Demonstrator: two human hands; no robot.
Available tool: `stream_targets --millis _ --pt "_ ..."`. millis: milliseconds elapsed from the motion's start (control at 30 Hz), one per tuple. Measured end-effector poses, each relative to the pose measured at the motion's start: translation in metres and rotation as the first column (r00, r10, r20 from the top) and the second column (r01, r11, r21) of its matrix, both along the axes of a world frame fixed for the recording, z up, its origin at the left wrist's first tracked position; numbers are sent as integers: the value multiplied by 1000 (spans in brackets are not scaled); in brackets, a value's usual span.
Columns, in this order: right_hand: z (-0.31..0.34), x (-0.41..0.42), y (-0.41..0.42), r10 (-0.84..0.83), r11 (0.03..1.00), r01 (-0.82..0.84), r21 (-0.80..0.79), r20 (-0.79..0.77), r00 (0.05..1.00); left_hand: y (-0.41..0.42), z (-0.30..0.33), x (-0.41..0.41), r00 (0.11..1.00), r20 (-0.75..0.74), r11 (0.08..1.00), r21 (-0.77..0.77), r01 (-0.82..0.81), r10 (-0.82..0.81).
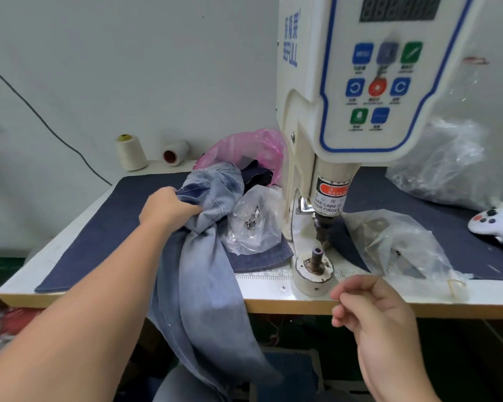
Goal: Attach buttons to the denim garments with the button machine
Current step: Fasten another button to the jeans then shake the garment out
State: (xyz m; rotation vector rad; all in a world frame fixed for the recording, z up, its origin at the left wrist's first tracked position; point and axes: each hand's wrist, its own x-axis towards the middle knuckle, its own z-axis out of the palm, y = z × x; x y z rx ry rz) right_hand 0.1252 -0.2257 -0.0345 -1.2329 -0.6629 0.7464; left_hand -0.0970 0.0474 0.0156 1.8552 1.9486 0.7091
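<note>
A light blue denim garment [204,274] lies bunched on the table and hangs over its front edge. My left hand [166,208] grips the bunched top of it, left of the button machine [357,91]. The machine's lower die post [315,258] stands on a round base near the front edge, under the punch head [324,227]. My right hand [369,309] hovers in front of the table, just right of the die; its fingers are loosely curled and nothing shows in them. A clear bag of metal button parts [253,221] lies between the garment and the machine.
A dark denim cloth [119,227] covers the table top. A second clear bag [395,242] lies right of the die, a white handheld controller [497,224] at far right. Thread cones [130,152] and a pink bag [244,149] of dark denim stand at the back.
</note>
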Motion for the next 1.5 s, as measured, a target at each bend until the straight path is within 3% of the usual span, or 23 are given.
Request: stream_targets --millis 100,233,367,500,600,733,800,867,933,967,1033,1100,1167,1200,1267,1333,1367,1500 --pt "-1 -10 -5 57 998 -57 3 43 997 -19 2 6 996 79 969 240 -61 43" --pt "3 -22 -10 135 991 -135 -6 144 980 -50 16 -1 967 256 860 492 -135 5" --pt "22 -33 -5 236 968 -249 12 273 933 -91 45 -22 918 374 825 555 -108 -131" --pt "51 -47 5 179 970 -235 60 480 859 -134 70 -43 832 487 924 373 78 -267" --pt "66 -50 20 243 956 -284 72 350 905 -157 82 -48 636 667 921 248 302 -388" --pt "81 -54 46 449 887 -451 104 41 893 -177 88 -53 377 760 769 242 592 -530" --pt "87 -57 48 521 849 -502 164 -107 847 -178 85 -56 321 804 713 172 680 -500" --pt "90 -60 43 609 775 -556 301 -115 785 -176 81 -63 282 838 601 66 797 -467" --pt "92 -63 34 558 767 -508 393 -18 830 -176 76 -67 257 853 468 -17 884 -454" --pt "93 -66 31 501 780 -468 415 33 865 -177 71 -69 282 853 455 -60 889 -438" --pt "94 -73 25 396 813 -419 405 144 907 -180 69 -66 320 863 471 -111 875 -391" --pt "93 -80 18 287 857 -389 337 315 905 -185 74 -61 279 879 503 -53 863 -386" --pt "93 -83 11 152 907 -302 293 441 885 -194 80 -48 293 875 584 -15 812 -384" --pt "93 -84 10 102 927 -259 271 483 870 -199 79 -41 352 850 661 -7 750 -391" --pt "94 -83 10 70 948 -222 229 530 845 -213 73 -23 438 720 724 129 678 -539" --pt "97 -79 7 85 950 -235 208 549 831 -223 66 -9 438 652 717 240 655 -619" --pt "99 -75 5 88 948 -240 208 553 829 -222 65 -9 427 702 760 253 598 -570" --pt "106 -44 -8 227 919 -360 162 530 817 -206 76 -12 177 930 839 196 507 -323"
